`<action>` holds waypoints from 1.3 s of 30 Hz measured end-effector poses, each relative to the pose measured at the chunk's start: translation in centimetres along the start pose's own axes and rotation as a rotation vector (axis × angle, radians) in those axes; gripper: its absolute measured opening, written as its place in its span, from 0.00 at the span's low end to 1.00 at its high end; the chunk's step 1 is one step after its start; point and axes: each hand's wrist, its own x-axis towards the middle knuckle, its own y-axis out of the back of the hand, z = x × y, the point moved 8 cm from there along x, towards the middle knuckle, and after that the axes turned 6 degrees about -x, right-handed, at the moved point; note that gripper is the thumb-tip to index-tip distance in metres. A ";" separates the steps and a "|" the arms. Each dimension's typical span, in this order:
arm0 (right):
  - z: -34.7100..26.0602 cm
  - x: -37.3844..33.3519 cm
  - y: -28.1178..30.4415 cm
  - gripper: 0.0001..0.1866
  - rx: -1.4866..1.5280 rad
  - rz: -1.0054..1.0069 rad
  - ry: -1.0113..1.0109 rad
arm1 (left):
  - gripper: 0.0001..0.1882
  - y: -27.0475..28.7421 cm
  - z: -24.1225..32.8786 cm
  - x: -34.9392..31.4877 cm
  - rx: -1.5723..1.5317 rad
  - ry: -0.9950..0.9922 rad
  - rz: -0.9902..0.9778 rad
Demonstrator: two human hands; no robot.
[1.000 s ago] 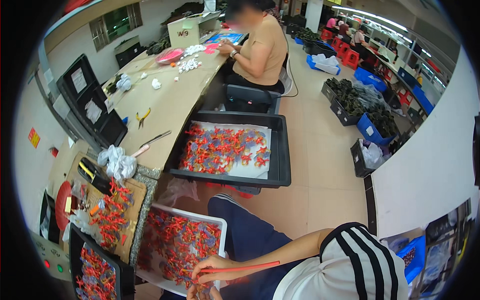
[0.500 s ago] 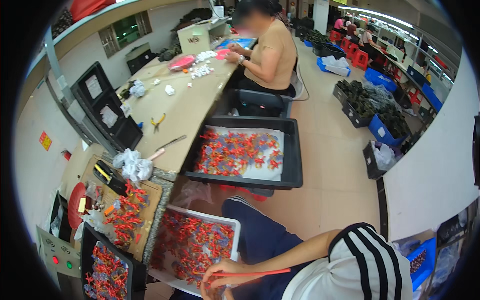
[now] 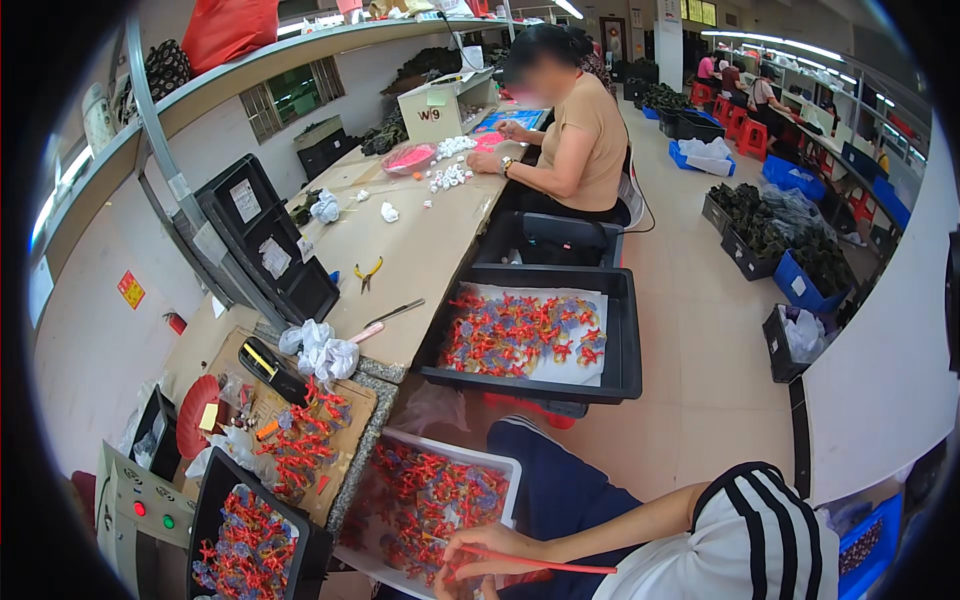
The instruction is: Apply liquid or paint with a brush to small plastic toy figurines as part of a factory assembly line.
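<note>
My right hand [image 3: 492, 548] is closed round a thin red stick [image 3: 570, 566], like the handle of a brush or pen. It is over the near edge of a white tray [image 3: 508, 470] full of small red figures with purple and yellow parts [image 3: 425, 505]. Skin beneath the right hand at the lower edge seems to be part of my left hand [image 3: 488, 588]; its fingers are mostly hidden. My right forearm reaches in from the right, above my dark blue trouser leg [image 3: 560, 490].
Left are a black bin [image 3: 318, 560] of figures, a board [image 3: 355, 400] with more, and a control box [image 3: 125, 520]. Ahead, a black tray [image 3: 622, 340] of figures adjoins the long table [image 3: 430, 250], with yellow pliers [image 3: 368, 275]. A co-worker [image 3: 580, 140] sits there, handling small pieces.
My view has shifted, so the surroundings sit further right and lower in the picture. My right hand still holds the red stick by the white tray.
</note>
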 end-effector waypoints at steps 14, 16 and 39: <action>1.5 0.9 -1.2 0.14 -0.012 -0.025 -0.003 | 0.29 0.5 0.1 -0.2 -0.015 -0.039 0.052; 1.2 0.9 -1.5 0.13 -0.011 -0.045 0.048 | 0.29 0.8 -0.3 -0.2 -0.041 -0.043 0.070; 2.6 0.8 -0.6 0.09 0.218 -0.039 -0.170 | 0.19 0.3 -5.6 0.0 -0.307 0.146 0.063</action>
